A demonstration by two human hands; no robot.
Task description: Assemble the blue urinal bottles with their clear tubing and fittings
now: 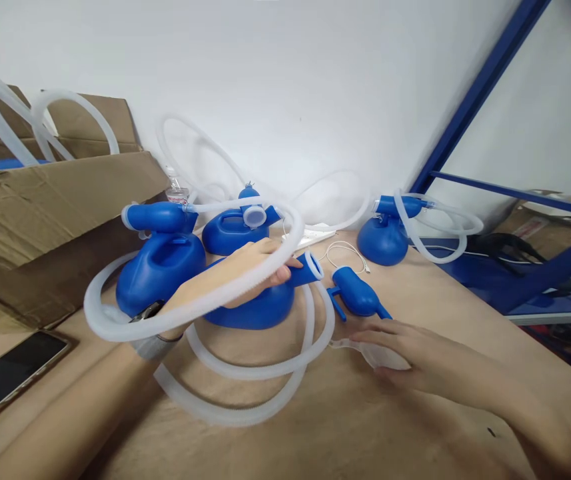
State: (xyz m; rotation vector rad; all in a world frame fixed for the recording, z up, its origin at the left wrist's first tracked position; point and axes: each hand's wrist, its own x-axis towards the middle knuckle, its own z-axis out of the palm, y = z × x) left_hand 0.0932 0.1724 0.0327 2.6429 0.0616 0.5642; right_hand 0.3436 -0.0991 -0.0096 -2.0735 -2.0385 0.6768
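My left hand (240,270), with a watch at the wrist, lies over the top of a blue jug (258,313), its fingers closed near the open neck (310,268). A translucent ribbed hose (245,373) loops around that jug and across my forearm. To the right, my right hand (415,353) has its fingers closed on a clear plastic piece (385,355) low over the table. A loose blue funnel-shaped part (358,292) lies just beyond it.
Other blue jugs with hoses stand at the left (160,270), the back (230,233) and the right (382,241). A cardboard box (60,200) and a phone (10,377) are at the left. A white cable (345,245) lies behind. A blue metal frame (475,93) rises at right.
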